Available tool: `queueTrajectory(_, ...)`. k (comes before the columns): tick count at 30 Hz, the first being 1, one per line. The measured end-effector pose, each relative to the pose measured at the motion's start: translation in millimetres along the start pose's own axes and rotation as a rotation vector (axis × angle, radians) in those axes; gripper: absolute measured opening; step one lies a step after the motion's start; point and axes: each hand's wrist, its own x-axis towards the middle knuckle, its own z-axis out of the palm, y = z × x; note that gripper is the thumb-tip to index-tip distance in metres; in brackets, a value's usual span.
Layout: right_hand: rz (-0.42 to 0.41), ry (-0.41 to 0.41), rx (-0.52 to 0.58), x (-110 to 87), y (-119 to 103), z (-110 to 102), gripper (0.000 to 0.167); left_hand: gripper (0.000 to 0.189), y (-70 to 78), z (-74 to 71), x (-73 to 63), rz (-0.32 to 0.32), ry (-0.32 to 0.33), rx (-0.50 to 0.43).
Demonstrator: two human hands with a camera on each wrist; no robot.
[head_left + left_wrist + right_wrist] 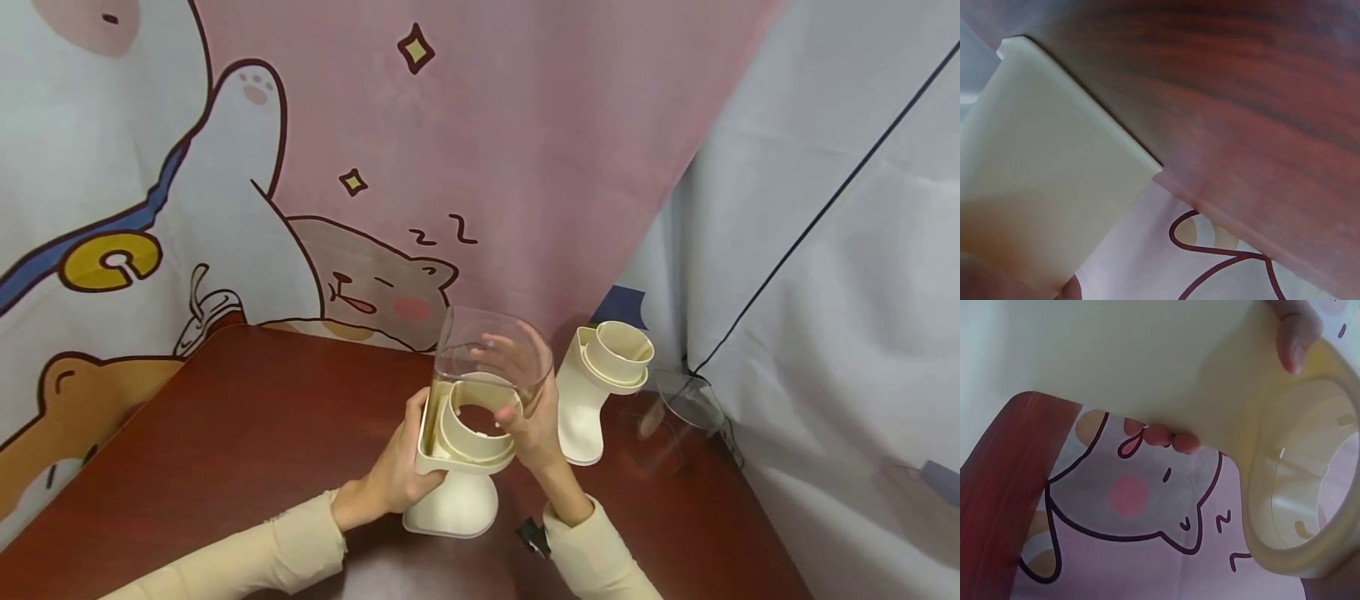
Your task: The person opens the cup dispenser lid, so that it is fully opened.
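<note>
A cream plastic stand [454, 505] with a round collar is upright in the middle of the head view. My left hand [393, 473] grips its left side, thumb at the near edge. The stand's flat panel [1054, 150] fills much of the left wrist view. Over the collar is a clear plastic container [459, 346], the collar showing through its wall. My right hand [538, 429] holds the container's right side, with the thumb in front and fingers behind. In the right wrist view the open collar [1257, 506] is close, and left-hand fingertips [1160, 435] curl over the stand's edge.
A second cream stand [581, 417] with a collar is on the red-brown tabletop [300, 433] to the right. Beside it lies another clear container [690, 404]. A cartoon-printed curtain [525, 167] hangs behind the table, and a dark cord [825, 200] runs down the right-hand cloth.
</note>
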Motion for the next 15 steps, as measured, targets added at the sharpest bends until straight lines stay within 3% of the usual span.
queueTrajectory(8,0.056,0.013,0.02,-0.6,-2.3,2.4,0.097,0.094,-1.2,0.5,-1.9,0.007,0.015,-0.019)
queueTrajectory(15,-0.001,0.047,-0.018,-2.2,-1.3,3.0,0.096,0.094,-2.3,1.9,-1.6,0.02,0.003,-0.02)
